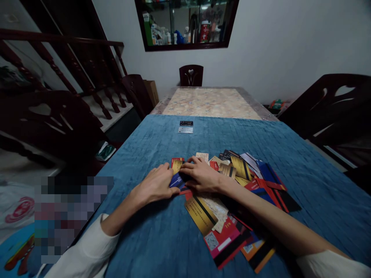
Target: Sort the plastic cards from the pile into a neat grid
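A loose pile of cards spreads over the middle right of the blue cloth. My left hand [158, 181] lies at the pile's left edge, its fingers closed against the side of a blue card [176, 180]. Just above that card is a gold card [177, 165] with a red edge behind it. My right hand [200, 175] reaches across the pile with curled fingers pressed onto the same small group of cards. Below it lie a larger gold card [201, 214] with a dark stripe and a red-pink card [225, 244]. Part of the pile is hidden under my right forearm.
Farther up the cloth [145, 154] lie a black card [186, 123] and a silver card [185, 130], side by side. Beyond is a patterned tabletop [208, 101]. Dark wooden chairs [191, 75] stand around the table, and a railing [66, 69] runs at the left.
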Demonstrator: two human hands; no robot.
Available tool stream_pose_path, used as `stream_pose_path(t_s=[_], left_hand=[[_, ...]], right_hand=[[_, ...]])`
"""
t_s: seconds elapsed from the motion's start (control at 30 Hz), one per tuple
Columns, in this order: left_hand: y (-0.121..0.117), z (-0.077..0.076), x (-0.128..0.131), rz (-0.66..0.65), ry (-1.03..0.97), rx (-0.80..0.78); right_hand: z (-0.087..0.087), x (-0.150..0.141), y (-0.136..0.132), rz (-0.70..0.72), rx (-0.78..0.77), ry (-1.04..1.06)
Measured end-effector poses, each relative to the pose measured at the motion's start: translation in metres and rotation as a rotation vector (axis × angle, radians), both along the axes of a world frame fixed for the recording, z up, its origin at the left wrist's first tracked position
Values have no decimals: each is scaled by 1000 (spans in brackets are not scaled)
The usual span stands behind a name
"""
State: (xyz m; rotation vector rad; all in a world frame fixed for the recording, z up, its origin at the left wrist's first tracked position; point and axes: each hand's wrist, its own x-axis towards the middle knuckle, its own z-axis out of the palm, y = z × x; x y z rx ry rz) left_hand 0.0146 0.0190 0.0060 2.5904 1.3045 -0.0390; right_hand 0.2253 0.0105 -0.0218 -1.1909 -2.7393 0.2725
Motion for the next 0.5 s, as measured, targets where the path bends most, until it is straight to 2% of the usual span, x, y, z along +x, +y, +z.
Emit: stream_pose_path(t_s=[0.2, 0.5], left_hand=[[0, -4, 2, -19, 35, -25], [-3, 6, 7, -89, 96, -46]], right_hand=[[0, 2, -2, -52, 35, -44], [2, 6, -4, -47, -1, -30]])
